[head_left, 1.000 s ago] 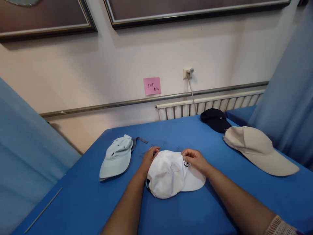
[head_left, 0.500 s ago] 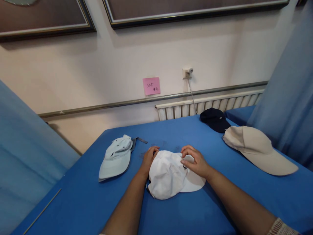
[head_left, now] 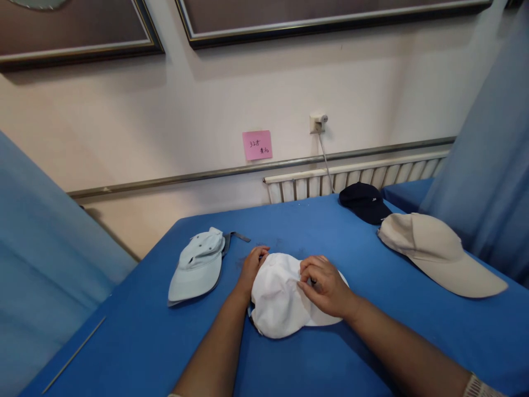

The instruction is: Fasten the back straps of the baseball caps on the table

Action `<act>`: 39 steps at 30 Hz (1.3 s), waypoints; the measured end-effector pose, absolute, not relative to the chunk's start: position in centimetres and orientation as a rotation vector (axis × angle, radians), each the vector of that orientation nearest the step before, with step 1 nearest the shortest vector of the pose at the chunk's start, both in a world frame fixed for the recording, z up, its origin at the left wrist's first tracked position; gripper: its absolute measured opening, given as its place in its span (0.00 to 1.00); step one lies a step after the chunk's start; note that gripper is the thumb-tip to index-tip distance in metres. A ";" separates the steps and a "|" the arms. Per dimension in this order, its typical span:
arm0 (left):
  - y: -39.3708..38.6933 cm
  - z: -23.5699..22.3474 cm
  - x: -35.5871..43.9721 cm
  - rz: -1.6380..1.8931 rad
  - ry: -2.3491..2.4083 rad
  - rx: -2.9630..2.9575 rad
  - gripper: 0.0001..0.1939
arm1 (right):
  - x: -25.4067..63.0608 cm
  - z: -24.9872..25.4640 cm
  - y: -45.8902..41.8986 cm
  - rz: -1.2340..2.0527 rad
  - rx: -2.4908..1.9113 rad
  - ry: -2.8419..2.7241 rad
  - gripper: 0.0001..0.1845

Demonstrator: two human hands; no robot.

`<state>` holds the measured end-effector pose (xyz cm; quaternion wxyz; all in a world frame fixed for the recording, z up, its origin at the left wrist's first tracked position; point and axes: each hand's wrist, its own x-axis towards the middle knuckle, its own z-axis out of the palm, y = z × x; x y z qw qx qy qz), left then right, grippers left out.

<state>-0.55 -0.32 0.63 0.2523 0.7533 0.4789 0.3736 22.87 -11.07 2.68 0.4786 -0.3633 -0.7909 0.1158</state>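
Observation:
A white baseball cap (head_left: pixel 278 300) lies on the blue-covered table in front of me, its brim to the right. My left hand (head_left: pixel 253 268) is at the far left side of its crown, with curled fingers gripping the edge; the fingertips are partly hidden. Over the front of the crown, where it meets the brim, my right hand (head_left: pixel 324 284) has thumb and fingers drawn together in a pinch on the fabric. That hand covers the small dark mark on the cap's front almost wholly. To the left rests a pale blue cap (head_left: pixel 198 270) with a loose dark strap.
A beige long-brimmed cap (head_left: pixel 438 248) sits on the table at right, with a navy cap (head_left: pixel 363 201) behind it. A thin rod (head_left: pixel 74 355) lies at the left. Blue curtains (head_left: pixel 45 264) hang on both sides. A radiator (head_left: pixel 301 187) runs along the wall behind the table.
My right hand has moved left from the brim side onto the crown's front, and its fingers have closed together. My left hand and the caps stay in place.

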 end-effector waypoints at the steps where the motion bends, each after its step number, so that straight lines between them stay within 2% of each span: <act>1: -0.3 0.7 -0.5 1.022 1.306 2.048 0.07 | 22.9 2.8 -11.1 0.310 -0.870 -1.895 0.04; 5: -0.5 0.9 -0.4 1.031 1.323 2.045 0.07 | 23.8 2.7 -10.3 0.413 -0.944 -1.648 0.06; 11: -0.4 1.0 -0.3 1.010 1.359 2.021 0.08 | 28.7 -0.4 -10.1 0.443 -1.696 -1.324 0.08; 14: -0.3 0.9 -0.3 1.026 1.377 1.989 0.09 | 30.4 -2.2 -11.3 0.557 -1.854 -1.376 0.10; 17: -0.2 0.8 -0.4 1.070 1.429 1.937 0.11 | 30.5 -2.8 -11.8 0.807 -1.831 -1.302 0.11; 22: 0.6 0.8 -1.8 1.221 1.593 1.766 0.14 | 29.7 -1.7 -11.3 1.417 -1.673 -1.090 0.09; 25: 1.2 0.7 -3.1 1.275 1.658 1.671 0.16 | 29.6 -1.6 -11.1 1.573 -1.563 -0.940 0.09; 30: 1.3 0.2 -4.2 1.305 1.716 1.564 0.18 | 30.2 -2.7 -10.0 1.582 -1.310 -0.686 0.07; 39: 0.8 -0.7 -3.4 1.190 1.706 1.595 0.16 | 33.0 -4.1 -3.1 1.273 -1.169 -0.360 0.08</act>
